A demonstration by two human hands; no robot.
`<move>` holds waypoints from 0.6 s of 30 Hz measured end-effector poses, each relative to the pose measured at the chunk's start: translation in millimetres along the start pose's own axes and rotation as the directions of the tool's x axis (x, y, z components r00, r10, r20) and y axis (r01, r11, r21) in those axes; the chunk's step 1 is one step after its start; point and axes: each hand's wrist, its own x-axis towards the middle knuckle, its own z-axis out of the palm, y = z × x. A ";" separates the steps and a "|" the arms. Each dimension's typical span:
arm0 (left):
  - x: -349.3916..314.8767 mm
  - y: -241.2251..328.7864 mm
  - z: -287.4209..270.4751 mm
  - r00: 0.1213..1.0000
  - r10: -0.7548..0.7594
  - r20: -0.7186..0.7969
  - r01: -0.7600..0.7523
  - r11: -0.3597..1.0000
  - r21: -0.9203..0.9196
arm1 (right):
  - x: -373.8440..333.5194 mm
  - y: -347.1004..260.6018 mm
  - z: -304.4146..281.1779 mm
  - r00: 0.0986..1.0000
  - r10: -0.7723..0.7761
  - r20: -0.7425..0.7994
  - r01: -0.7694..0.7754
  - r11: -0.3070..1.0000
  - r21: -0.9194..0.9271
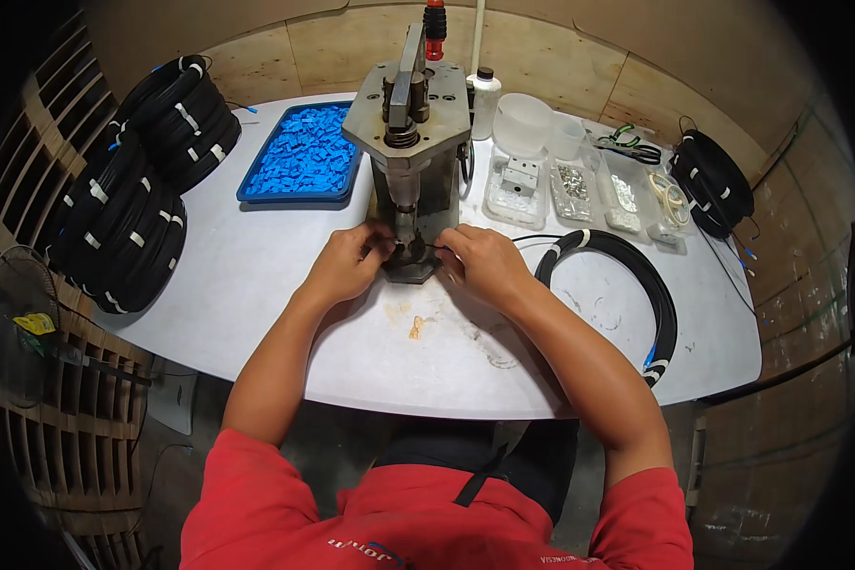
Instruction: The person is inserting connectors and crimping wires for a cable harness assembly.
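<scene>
A grey metal bench press (pixel 420 176) stands at the middle of the table, and both my hands are at its base under the ram. My left hand (pixel 350 263) is closed in a pinch beside the left of the tooling. Whatever lies between those fingertips is too small and shaded to make out. On the other side, my right hand (pixel 484 263) pinches a thin black cable close to the tooling. That cable runs out behind the hand to a coil of black cable (pixel 627 261) lying at the right, bound with white tape.
At the left stand stacked black cable coils (pixel 123 237). A blue tray (pixel 299 198) full of small blue parts lies left of the press. To its right are clear boxes of metal parts (pixel 572 190), a white bottle (pixel 484 103), scissors (pixel 636 150) and another upright coil (pixel 712 185).
</scene>
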 end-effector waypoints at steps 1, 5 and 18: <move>-0.3 0.2 -0.6 1.000 0.000 0.002 0.000 1.000 0.007 | 0.2 -0.4 0.6 1.000 -0.002 -0.002 0.002 1.000 0.001; -1.3 -0.7 -0.9 1.000 -0.018 0.007 0.017 0.999 0.030 | 0.8 -1.3 1.1 1.000 -0.014 -0.010 0.014 1.000 0.000; -1.8 1.2 0.0 1.000 -0.026 -0.008 0.026 1.000 0.010 | 0.4 -2.0 -0.1 1.000 -0.006 -0.003 0.006 1.000 -0.005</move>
